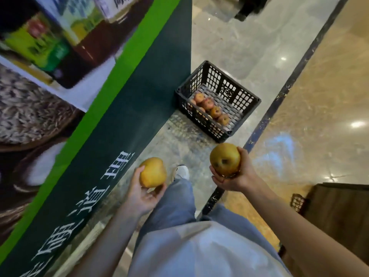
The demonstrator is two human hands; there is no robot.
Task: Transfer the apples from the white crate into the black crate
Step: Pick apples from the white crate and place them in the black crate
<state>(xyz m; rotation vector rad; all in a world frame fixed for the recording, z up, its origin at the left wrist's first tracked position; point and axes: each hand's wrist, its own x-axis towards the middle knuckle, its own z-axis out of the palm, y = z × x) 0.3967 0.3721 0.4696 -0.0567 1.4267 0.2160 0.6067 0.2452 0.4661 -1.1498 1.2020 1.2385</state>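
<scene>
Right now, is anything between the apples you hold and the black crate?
Nothing visible: only floor separates the left apple in the left hand and the right apple in the right hand from the black crate. The green wall runs alongside, not across.

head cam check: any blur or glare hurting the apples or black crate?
Head view: strong motion blur on the printed display at left. Head view: black crate, left apple in the left hand and right apple in the right hand stay fairly sharp. Head view: glare spots only on the glossy floor at right, clear of the crate.
</scene>
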